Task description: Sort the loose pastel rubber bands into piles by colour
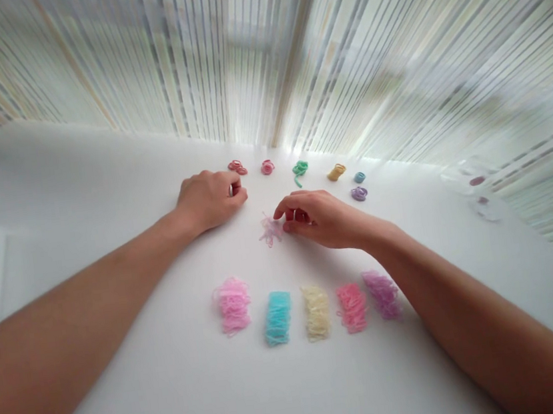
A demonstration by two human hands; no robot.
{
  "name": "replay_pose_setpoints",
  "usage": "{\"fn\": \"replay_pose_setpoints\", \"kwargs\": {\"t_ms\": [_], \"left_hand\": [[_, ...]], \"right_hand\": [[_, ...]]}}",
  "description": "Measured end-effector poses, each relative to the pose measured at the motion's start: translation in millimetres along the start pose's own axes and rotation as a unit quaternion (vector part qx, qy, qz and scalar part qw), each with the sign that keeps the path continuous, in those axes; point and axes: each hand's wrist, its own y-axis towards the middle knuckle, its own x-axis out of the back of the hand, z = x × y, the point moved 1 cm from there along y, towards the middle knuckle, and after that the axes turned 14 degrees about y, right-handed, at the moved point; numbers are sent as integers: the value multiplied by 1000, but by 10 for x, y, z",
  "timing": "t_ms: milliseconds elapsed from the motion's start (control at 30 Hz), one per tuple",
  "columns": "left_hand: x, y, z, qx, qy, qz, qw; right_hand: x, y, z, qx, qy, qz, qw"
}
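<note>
A small loose heap of pale lilac, thin elastic bands (270, 230) lies on the white table. My right hand (321, 218) is beside it, the fingertips at the heap's right edge. The index finger and thumb are bent with a gap between them, and no band shows in the grip. Farther left and back, my left hand (211, 198) rests on the table with its fingers curled in and the thumb pressed to them. Whatever it may hold is hidden. Red coiled bands (237, 167) lie just beyond its knuckles.
Nearer me runs a row of band piles: pink (234, 306), turquoise (278, 318), cream (316, 313), coral (352, 308) and purple (383, 295). Along the back lie pink (267, 167), green (300, 170), mustard (337, 172), blue (359, 177) and violet (359, 193) coils. A string curtain (238, 57) hangs behind.
</note>
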Motion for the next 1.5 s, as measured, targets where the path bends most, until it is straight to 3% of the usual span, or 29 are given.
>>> {"fn": "replay_pose_setpoints", "kwargs": {"t_ms": [433, 833, 1133, 1500], "left_hand": [[-6, 1, -9, 1, 2, -1, 1000], [5, -7, -20, 11, 0, -3, 1000], [2, -8, -6, 6, -4, 1, 1000], [14, -17, -11, 10, -12, -3, 1000]], "right_hand": [[103, -46, -7, -50, 19, 8, 999], [54, -11, -119, -39, 29, 24, 999], [272, -99, -39, -112, 68, 94, 987], [370, -190, -31, -110, 110, 70, 985]]}}
